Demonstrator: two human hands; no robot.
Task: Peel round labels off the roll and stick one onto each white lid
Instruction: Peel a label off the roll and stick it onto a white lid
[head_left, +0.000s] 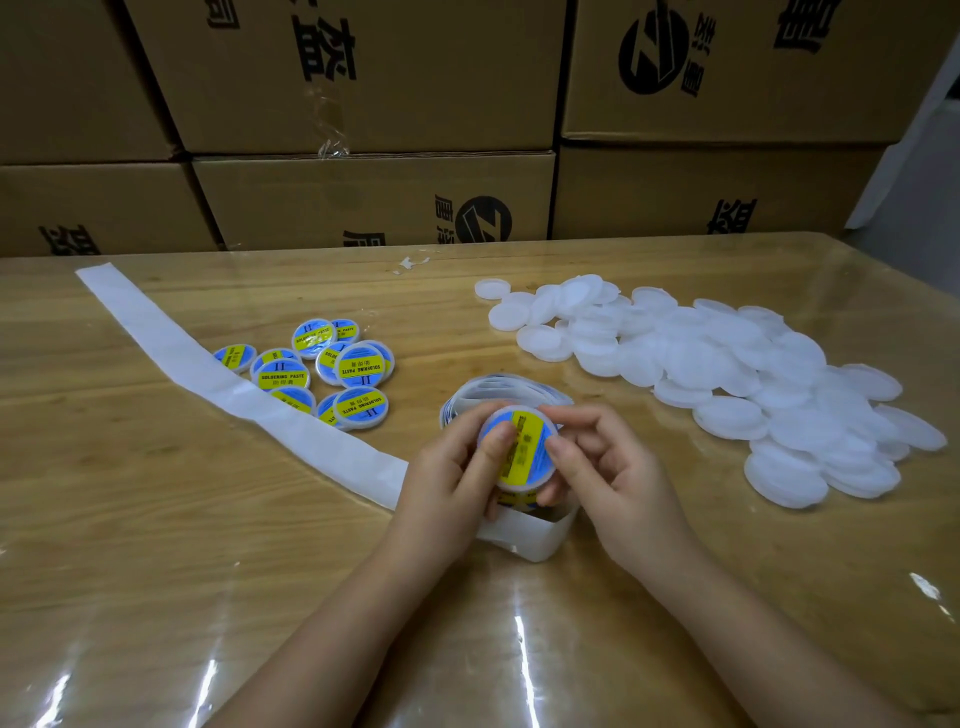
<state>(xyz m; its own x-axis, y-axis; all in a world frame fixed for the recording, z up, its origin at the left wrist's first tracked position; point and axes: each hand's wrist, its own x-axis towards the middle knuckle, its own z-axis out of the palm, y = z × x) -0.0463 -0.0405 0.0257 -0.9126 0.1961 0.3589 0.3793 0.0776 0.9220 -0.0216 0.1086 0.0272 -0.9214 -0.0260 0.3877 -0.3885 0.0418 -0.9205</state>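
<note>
While the lid (524, 454) is held just over the label roll (483, 389), the left hand (447, 473) pinches its left rim, thumb flat on the label (530, 434), and the right hand (618, 467) grip pinches the right rim. Unlabelled lids (753, 374) lie heaped on the tabletop (156, 519) to the right, nearest the right hand.

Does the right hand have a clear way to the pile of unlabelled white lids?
Probably yes. Only bare table lies between the right hand and the pile of unlabelled white lids, but it holds the labelled lid with the left hand and must let go first.
</note>
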